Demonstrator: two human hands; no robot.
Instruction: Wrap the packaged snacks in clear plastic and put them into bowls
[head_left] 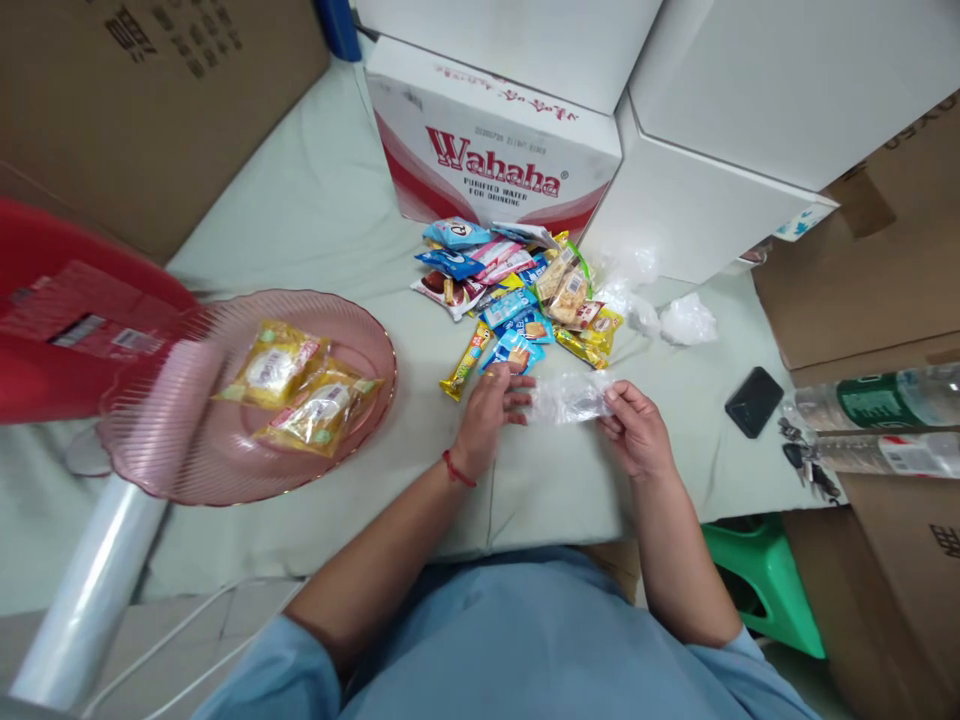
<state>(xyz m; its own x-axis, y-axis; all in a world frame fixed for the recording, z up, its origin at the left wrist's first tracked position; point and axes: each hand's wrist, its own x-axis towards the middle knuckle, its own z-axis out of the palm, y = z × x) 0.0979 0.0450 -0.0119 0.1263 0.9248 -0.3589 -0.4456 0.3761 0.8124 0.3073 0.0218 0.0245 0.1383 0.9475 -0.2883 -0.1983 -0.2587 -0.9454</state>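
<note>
Between my hands stretches a clear plastic bag [568, 397], flat and crinkled, low over the cloth. My right hand [637, 428] pinches its right end between thumb and fingers. At its left end is my left hand [489, 415], a red cord round the wrist; its fingers are apart and touch or nearly touch the plastic. Just beyond the hands lies a pile of wrapped snacks [517, 285] in blue, pink and yellow packets. A yellow snack bar [466, 360] lies at the pile's near left edge, close to my left fingers.
A pink ribbed plate [360, 465] on the left holds two yellow packets [322, 405]. Beside it are a plastic film roll [90, 590] and a red object [82, 310]. A Wahaha box [495, 150] stands behind the pile. Crumpled bags [688, 320], a black case [754, 402] and keys [808, 460] lie right.
</note>
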